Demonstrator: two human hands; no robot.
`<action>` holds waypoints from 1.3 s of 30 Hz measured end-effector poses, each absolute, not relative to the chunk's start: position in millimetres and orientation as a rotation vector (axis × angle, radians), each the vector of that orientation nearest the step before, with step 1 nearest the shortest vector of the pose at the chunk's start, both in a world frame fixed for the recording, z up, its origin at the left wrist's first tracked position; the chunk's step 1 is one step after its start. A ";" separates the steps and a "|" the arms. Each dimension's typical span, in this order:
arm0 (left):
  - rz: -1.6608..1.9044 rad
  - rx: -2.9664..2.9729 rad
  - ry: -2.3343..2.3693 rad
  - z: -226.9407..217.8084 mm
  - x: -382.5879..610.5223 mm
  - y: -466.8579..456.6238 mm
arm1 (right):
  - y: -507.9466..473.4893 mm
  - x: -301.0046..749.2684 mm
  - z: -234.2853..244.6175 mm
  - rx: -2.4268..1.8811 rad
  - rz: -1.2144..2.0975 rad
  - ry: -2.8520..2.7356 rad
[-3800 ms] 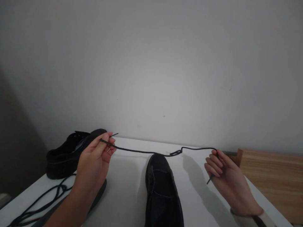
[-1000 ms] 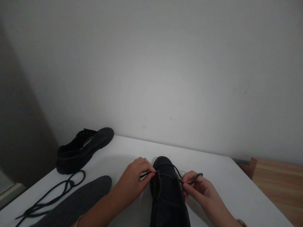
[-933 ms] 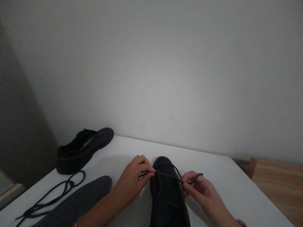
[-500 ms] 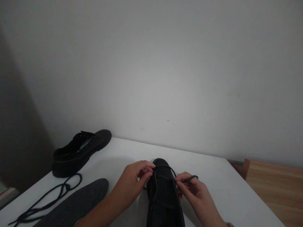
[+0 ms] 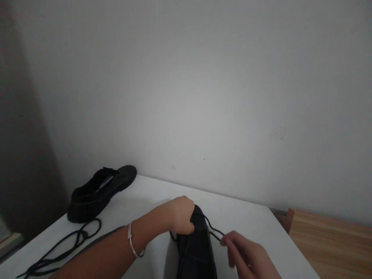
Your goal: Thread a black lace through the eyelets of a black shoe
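A black shoe (image 5: 195, 252) lies on the white table (image 5: 250, 221) in front of me, toe pointing away. My left hand (image 5: 179, 215) is curled over the left side of its toe, fingers closed; whether it pinches the lace there is hidden. A thin black lace (image 5: 212, 229) runs over the toe to my right hand (image 5: 247, 257), which pinches its end at the shoe's right side. There is a thin bracelet on my left wrist.
A second black shoe (image 5: 100, 192) sits at the table's far left by the wall. A loose black lace (image 5: 66, 246) lies coiled in front of it. A wooden surface (image 5: 328, 240) adjoins the table on the right.
Both hands came down from holding the lace stretched in the air to the shoe's toe. In the last half second my left hand closed over the toe and my right hand drew the lace rightward.
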State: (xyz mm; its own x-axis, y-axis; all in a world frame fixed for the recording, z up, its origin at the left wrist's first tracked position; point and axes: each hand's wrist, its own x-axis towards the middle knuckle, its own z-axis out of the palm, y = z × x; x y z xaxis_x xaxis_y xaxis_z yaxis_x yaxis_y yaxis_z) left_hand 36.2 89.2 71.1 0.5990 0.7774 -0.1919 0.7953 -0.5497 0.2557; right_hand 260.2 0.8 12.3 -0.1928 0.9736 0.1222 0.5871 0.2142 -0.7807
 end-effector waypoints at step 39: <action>0.854 2.149 1.170 62.9 32.4 96.7 | 27.9 192.5 52.2 -1.146 0.586 -1.547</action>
